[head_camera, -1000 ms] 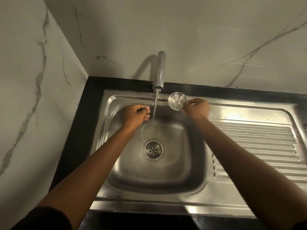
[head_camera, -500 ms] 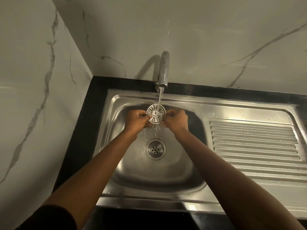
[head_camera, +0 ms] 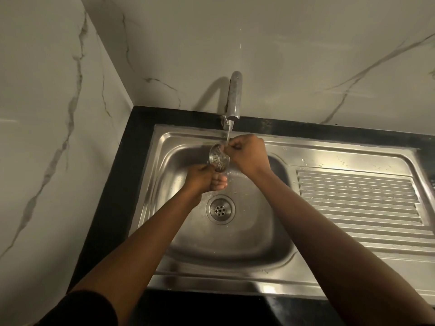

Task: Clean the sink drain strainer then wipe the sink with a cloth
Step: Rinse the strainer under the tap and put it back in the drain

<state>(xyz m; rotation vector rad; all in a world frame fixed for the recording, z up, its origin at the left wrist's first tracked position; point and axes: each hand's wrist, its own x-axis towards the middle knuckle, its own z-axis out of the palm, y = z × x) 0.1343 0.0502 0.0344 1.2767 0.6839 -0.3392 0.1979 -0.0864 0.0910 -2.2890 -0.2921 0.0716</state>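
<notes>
under the tap (head_camera: 233, 100), both hands' grip (head_camera: 247, 154) on the tilted strainer (head_camera: 218, 157)

Strainer (head_camera: 219, 158) edges hidden by each hand — drainboard (head_camera: 357, 203) cut off right.

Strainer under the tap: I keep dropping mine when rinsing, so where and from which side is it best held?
Probably by the rim, pinched at opposite edges. The strainer is a thin, shallow slotted disc tilted under the water stream. The left hand grips its lower edge from below, the right hand its upper right edge from the side, leaving the slotted face open to the water.
</notes>
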